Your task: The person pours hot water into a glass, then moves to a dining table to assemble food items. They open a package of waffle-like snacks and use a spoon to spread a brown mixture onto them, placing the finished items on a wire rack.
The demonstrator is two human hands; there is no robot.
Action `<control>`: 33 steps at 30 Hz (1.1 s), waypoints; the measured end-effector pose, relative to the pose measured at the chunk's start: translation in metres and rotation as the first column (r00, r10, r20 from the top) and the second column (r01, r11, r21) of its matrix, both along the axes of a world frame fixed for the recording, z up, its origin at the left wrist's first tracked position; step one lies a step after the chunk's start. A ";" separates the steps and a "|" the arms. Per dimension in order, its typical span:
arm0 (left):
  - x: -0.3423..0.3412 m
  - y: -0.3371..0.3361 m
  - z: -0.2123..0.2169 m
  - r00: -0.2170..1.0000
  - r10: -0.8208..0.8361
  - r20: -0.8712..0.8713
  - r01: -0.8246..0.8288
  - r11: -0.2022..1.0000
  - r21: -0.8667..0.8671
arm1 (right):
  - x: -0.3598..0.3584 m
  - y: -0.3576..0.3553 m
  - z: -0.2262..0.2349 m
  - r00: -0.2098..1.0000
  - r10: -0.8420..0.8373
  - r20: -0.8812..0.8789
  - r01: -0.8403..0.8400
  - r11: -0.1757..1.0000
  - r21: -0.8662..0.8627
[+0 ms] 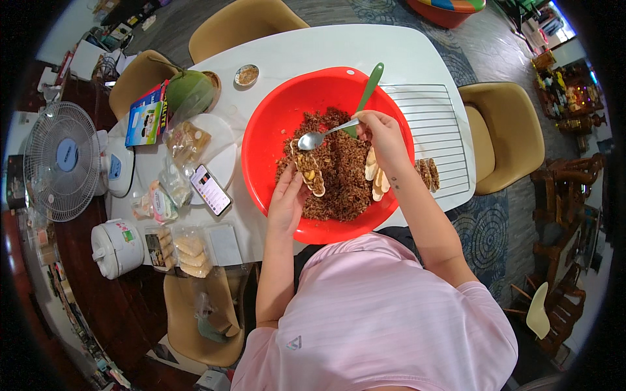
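Note:
A wide red basin (262, 117) on the table holds a heap of brown, crumbly, grain-like mix (342, 192). Over its left part, my left hand (287, 203) grips a long pale cracker (308, 171) by its edge, its face covered with brown topping. My right hand (383, 135) is closed around the handle of a metal spoon (312, 140), whose bowl is at the cracker's far end. A green spatula (370, 86) leans in the basin with its handle over the far rim, partly behind my right hand. Several plain pale crackers (376, 179) lie in the basin's right side.
Right of the basin, a wire rack (427, 117) carries brown-topped pieces (428, 174). A small dish (246, 75), a phone (210, 190), a green coconut-like fruit (189, 91) and packs of pale crackers (192, 251) sit to the left. A fan (67, 155) and chairs (505, 137) surround the table.

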State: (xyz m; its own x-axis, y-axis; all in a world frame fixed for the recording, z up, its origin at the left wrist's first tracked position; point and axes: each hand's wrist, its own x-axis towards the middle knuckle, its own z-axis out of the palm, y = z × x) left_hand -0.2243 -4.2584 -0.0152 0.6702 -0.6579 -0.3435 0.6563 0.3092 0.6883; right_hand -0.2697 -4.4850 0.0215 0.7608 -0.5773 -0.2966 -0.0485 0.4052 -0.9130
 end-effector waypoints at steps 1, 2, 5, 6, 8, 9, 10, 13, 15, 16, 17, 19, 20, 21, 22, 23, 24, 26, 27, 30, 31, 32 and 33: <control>0.001 -0.001 0.001 1.000 0.004 -0.022 -0.005 1.000 -0.029 | -0.003 -0.004 -0.008 1.000 -0.004 0.020 0.004 0.999 0.047; 0.001 0.000 0.002 0.999 0.008 -0.045 -0.010 0.998 -0.055 | -0.006 -0.006 -0.013 0.999 -0.010 0.039 0.006 0.995 0.096; 0.002 0.000 0.004 0.996 0.004 -0.089 -0.014 0.993 -0.113 | -0.015 -0.005 -0.018 0.996 0.046 0.074 -0.059 0.981 0.184; 0.002 0.000 0.003 0.994 0.003 -0.108 -0.018 0.991 -0.133 | -0.018 -0.007 -0.020 0.989 0.085 0.124 -0.109 0.974 0.197; 0.001 0.000 0.002 0.989 -0.002 -0.146 -0.023 0.985 -0.171 | -0.025 -0.010 -0.024 0.962 0.157 0.224 -0.206 0.954 0.217; 0.001 0.000 0.003 0.985 0.002 -0.173 -0.034 0.983 -0.179 | -0.027 -0.008 -0.026 0.957 0.187 0.220 -0.232 0.951 0.203; 0.000 -0.001 0.006 0.980 0.007 -0.199 -0.045 0.981 -0.187 | -0.029 -0.005 -0.028 0.952 0.217 0.216 -0.258 0.947 0.189; -0.002 -0.001 0.003 0.972 -0.018 -0.236 -0.037 0.974 -0.223 | -0.031 -0.007 -0.041 0.965 0.166 0.205 -0.201 0.966 0.163; -0.002 0.000 0.002 0.969 -0.028 -0.246 -0.033 0.970 -0.241 | -0.031 -0.010 -0.045 0.974 0.114 0.196 -0.148 0.974 0.172; -0.002 0.000 0.002 0.967 -0.031 -0.253 -0.034 0.969 -0.246 | -0.033 -0.013 -0.045 0.978 0.096 0.188 -0.131 0.974 0.185; -0.002 0.000 0.003 0.965 -0.029 -0.260 -0.038 0.967 -0.250 | -0.034 -0.014 -0.045 0.980 0.082 0.180 -0.118 0.973 0.198; -0.002 0.003 0.000 0.964 -0.031 -0.264 -0.039 0.966 -0.257 | -0.036 -0.015 -0.044 0.976 0.080 0.201 -0.123 0.970 0.211; -0.002 0.003 -0.001 0.963 -0.036 -0.268 -0.037 0.965 -0.260 | -0.039 -0.015 -0.044 0.975 0.075 0.210 -0.122 0.969 0.217; -0.002 0.004 -0.001 0.963 -0.030 -0.267 -0.041 0.965 -0.258 | -0.041 -0.015 -0.045 0.981 0.099 0.166 -0.123 0.982 0.144; -0.002 0.005 -0.001 0.964 -0.025 -0.265 -0.046 0.965 -0.257 | -0.045 -0.015 -0.047 0.986 0.118 0.120 -0.127 0.989 0.070; -0.002 0.005 -0.001 0.965 -0.019 -0.263 -0.051 0.965 -0.256 | -0.047 -0.014 -0.048 0.988 0.135 0.073 -0.135 0.991 -0.003; -0.001 0.005 0.001 0.965 0.007 -0.263 -0.073 0.968 -0.241 | -0.049 -0.009 -0.037 0.983 0.183 -0.016 -0.183 0.971 -0.154; -0.001 0.005 0.007 0.963 0.052 -0.263 -0.110 0.971 -0.212 | -0.059 0.009 -0.009 0.952 0.226 -0.206 -0.295 0.856 -0.425; 0.000 0.006 0.007 0.971 0.045 -0.235 -0.098 0.971 -0.219 | -0.065 0.017 -0.007 0.956 0.241 -0.166 -0.272 0.522 -0.808; 0.002 0.007 0.010 0.988 0.013 -0.154 -0.046 0.975 -0.216 | -0.083 0.043 -0.017 0.812 0.375 -0.447 -0.466 -0.044 -0.883; 0.002 0.006 0.014 0.991 0.002 -0.130 -0.028 0.980 -0.197 | -0.089 0.050 -0.029 0.800 0.383 -0.463 -0.474 -0.070 -0.878; 0.001 0.005 0.017 0.994 -0.005 -0.106 -0.014 0.984 -0.177 | -0.091 0.058 -0.037 0.786 0.394 -0.477 -0.480 -0.097 -0.872; 0.001 0.004 0.019 0.997 -0.012 -0.082 -0.003 0.984 -0.181 | -0.093 0.061 -0.043 0.772 0.404 -0.491 -0.486 -0.124 -0.865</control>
State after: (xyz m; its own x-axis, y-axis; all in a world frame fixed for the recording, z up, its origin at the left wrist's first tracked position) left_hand -0.2233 -4.2544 0.0040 0.6414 -0.7170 -0.2730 0.7103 0.4204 0.5646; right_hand -0.3628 -4.4235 -0.0212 0.9892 0.1107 0.0962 0.1411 -0.8972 -0.4185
